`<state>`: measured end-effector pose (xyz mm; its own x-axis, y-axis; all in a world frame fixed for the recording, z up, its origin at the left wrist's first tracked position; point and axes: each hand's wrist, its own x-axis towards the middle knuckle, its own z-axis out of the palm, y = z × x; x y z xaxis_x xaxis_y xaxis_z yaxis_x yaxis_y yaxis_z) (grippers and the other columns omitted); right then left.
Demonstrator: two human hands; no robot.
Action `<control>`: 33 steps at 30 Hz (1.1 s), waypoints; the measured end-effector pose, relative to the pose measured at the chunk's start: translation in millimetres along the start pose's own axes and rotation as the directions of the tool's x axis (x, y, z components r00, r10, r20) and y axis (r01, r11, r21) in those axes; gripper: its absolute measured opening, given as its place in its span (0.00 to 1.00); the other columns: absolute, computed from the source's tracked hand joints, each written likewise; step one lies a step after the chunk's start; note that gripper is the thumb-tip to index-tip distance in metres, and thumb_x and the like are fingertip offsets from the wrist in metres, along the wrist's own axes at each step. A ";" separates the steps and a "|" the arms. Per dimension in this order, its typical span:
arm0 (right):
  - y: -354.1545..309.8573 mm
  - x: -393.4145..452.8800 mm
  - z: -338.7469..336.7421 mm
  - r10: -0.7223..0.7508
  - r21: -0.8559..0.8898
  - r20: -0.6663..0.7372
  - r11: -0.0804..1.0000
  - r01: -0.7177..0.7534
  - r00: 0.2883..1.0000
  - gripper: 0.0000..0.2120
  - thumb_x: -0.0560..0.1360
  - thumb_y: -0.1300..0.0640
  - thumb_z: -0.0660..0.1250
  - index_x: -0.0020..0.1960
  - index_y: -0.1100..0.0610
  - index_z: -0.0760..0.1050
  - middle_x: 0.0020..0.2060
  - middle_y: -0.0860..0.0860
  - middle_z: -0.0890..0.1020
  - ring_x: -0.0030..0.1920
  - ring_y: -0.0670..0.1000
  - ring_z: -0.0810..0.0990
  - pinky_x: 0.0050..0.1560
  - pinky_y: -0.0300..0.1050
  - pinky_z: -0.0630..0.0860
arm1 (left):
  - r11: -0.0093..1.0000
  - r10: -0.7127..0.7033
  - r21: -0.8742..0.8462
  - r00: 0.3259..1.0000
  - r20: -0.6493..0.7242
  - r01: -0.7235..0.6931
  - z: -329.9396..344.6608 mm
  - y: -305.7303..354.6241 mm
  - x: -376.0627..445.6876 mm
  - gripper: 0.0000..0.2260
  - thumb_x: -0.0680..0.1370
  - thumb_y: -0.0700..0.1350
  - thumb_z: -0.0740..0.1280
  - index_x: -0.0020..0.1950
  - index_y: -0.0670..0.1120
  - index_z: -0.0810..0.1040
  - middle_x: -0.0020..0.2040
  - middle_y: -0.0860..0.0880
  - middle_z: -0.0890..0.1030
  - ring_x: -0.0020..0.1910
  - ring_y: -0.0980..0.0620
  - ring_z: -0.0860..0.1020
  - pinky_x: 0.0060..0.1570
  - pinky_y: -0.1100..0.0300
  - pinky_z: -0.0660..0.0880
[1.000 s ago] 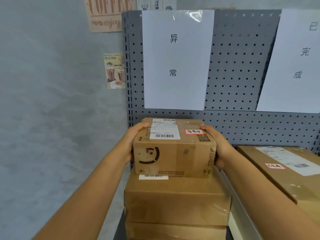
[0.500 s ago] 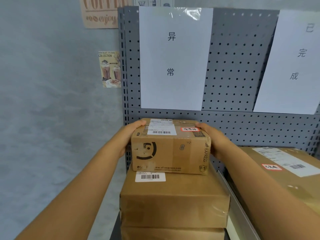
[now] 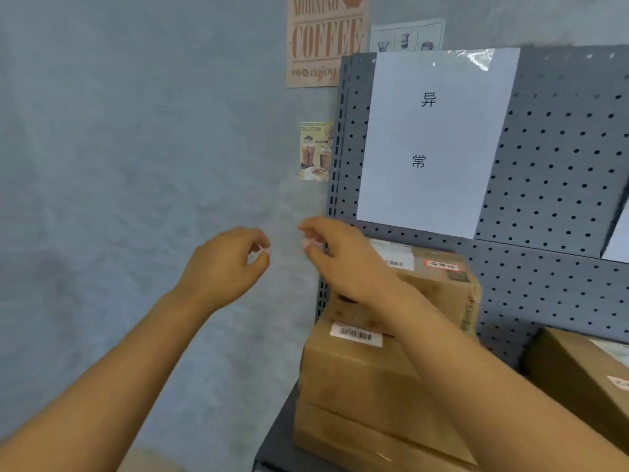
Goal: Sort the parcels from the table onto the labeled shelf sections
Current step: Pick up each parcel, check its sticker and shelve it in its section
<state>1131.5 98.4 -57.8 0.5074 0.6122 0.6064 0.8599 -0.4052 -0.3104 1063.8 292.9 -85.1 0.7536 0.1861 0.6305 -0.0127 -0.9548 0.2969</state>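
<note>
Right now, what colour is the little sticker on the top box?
Red-orange edged, white inside, with dark handwriting; the sticker shows in the head view.

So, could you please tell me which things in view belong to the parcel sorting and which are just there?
Part of the job:
- small parcel on top of the stack
- parcel on the right
- paper section label
- shelf backboard
- left hand, right hand, both empty

Just there:
- coffee poster
- drinks card

The right forearm (image 3: pixel 442 335) hides the top parcel's (image 3: pixel 442 284) front; its labels are blurred.
</note>
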 end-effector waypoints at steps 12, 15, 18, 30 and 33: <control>-152.8 -11.2 198.1 -0.504 -0.040 0.275 0.845 0.534 0.819 0.20 0.76 0.59 0.61 0.68 0.57 0.74 0.54 0.55 0.80 0.55 0.60 0.76 0.58 0.54 0.71 | 0.650 -0.280 0.747 0.958 0.062 0.141 -143.4 -136.7 -214.4 0.12 0.72 0.49 0.61 0.45 0.46 0.82 0.37 0.47 0.81 0.36 0.42 0.80 0.37 0.51 0.78; -209.0 -10.8 222.6 -0.573 0.007 0.278 0.803 0.595 0.770 0.18 0.78 0.58 0.59 0.68 0.55 0.71 0.56 0.53 0.78 0.58 0.57 0.74 0.61 0.52 0.68 | 0.576 -0.332 0.794 0.943 0.012 0.193 -190.7 -156.2 -258.2 0.13 0.72 0.48 0.59 0.45 0.46 0.81 0.37 0.47 0.80 0.36 0.42 0.80 0.38 0.49 0.77; -265.0 -4.9 242.6 -0.624 0.038 0.254 0.770 0.637 0.739 0.20 0.78 0.58 0.59 0.69 0.55 0.71 0.57 0.53 0.79 0.59 0.58 0.74 0.62 0.52 0.68 | 0.512 -0.367 0.822 0.928 -0.055 0.251 -237.6 -182.3 -294.7 0.07 0.72 0.44 0.65 0.46 0.45 0.81 0.37 0.47 0.80 0.36 0.42 0.79 0.37 0.52 0.77; -483.3 21.8 357.6 -0.701 0.208 0.221 0.713 0.670 0.677 0.19 0.79 0.55 0.60 0.70 0.54 0.71 0.60 0.52 0.78 0.62 0.57 0.73 0.63 0.49 0.68 | 0.388 -0.497 0.815 0.842 -0.208 0.430 -395.4 -301.9 -415.4 0.10 0.76 0.44 0.64 0.56 0.48 0.80 0.46 0.48 0.82 0.45 0.43 0.80 0.45 0.52 0.75; -541.7 23.1 388.5 -0.738 0.259 0.225 0.675 0.691 0.636 0.19 0.79 0.54 0.61 0.70 0.54 0.71 0.61 0.52 0.78 0.63 0.57 0.73 0.62 0.48 0.67 | 0.321 -0.563 0.815 0.789 -0.246 0.483 -432.3 -322.6 -451.3 0.10 0.77 0.46 0.64 0.58 0.49 0.79 0.48 0.49 0.81 0.48 0.45 0.80 0.47 0.53 0.74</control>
<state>699.1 595.9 -160.1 -0.2996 0.8413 0.4500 0.9453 0.3256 0.0207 443.7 617.2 -155.5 0.4405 0.7411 0.5067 0.8951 -0.4058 -0.1846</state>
